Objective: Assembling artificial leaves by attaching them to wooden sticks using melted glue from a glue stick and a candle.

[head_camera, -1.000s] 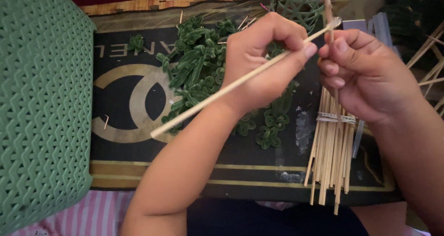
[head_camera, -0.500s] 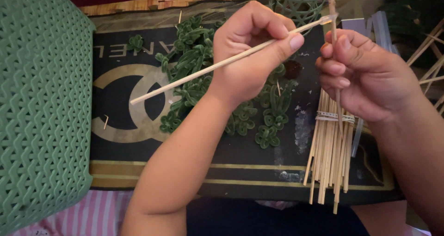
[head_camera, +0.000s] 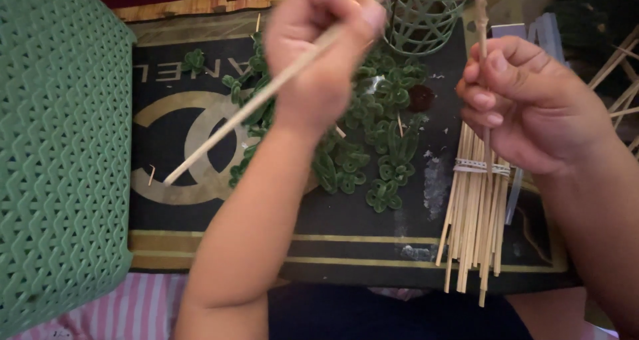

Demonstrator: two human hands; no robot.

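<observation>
My left hand [head_camera: 326, 53] grips a long thin wooden stick [head_camera: 249, 107] that slants down to the left over a black tray [head_camera: 346, 227]. My right hand [head_camera: 532, 107] pinches another upright wooden stick [head_camera: 480, 10] between thumb and fingers. Just below that hand lies a bundle of wooden sticks [head_camera: 472, 213] tied with a white band, on the tray's right side. A pile of green fuzzy leaf shapes [head_camera: 373, 140] is spread on the tray between my two hands.
A green woven plastic basket [head_camera: 60, 160] stands at the left. A small green wire basket [head_camera: 426, 17] sits at the back. Loose sticks [head_camera: 622, 80] lie at the far right. Pink striped fabric [head_camera: 126, 310] shows below the tray.
My left hand has lifted the long stick up and away from the right hand, toward the back. The right hand stays put over the bundle.
</observation>
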